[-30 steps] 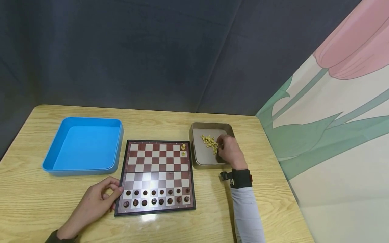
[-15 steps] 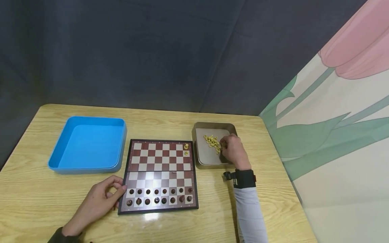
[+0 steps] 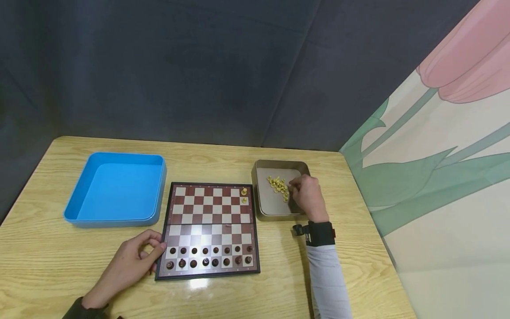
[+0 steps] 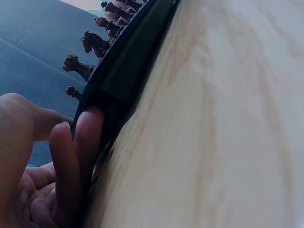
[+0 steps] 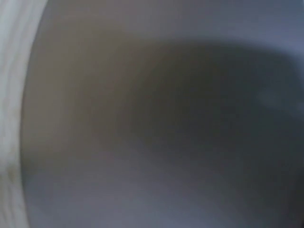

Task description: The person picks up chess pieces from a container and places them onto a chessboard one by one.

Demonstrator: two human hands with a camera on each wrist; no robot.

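Note:
My left hand (image 3: 133, 259) grips the left edge of a folding chessboard (image 3: 199, 210), thumb at the rim. The left wrist view shows its fingers (image 4: 89, 130) against the board's dark side. Dark chess pieces (image 3: 206, 261) fill the two rows nearest me. At the far right corner stand a golden rook-like piece (image 3: 244, 192) and a golden pawn (image 3: 244, 200). My right hand (image 3: 308, 197) reaches into a metal tin (image 3: 279, 217), fingers bent beside a pile of golden chess pieces (image 3: 278, 185). I cannot tell whether a piece is between its fingertips; the right wrist view is blurred.
A blue tray (image 3: 115, 190) stands on the wooden table (image 3: 207, 161), behind and left of the board. The tin sits close against the board's right side. A dark curtain (image 3: 179, 75) hangs behind the table, with a patterned cloth (image 3: 430, 186) on the right.
The view has shifted slightly, so everything appears a little further right. My right hand's fingers have moved slightly inside the tin. The left hand stays at the board's edge.

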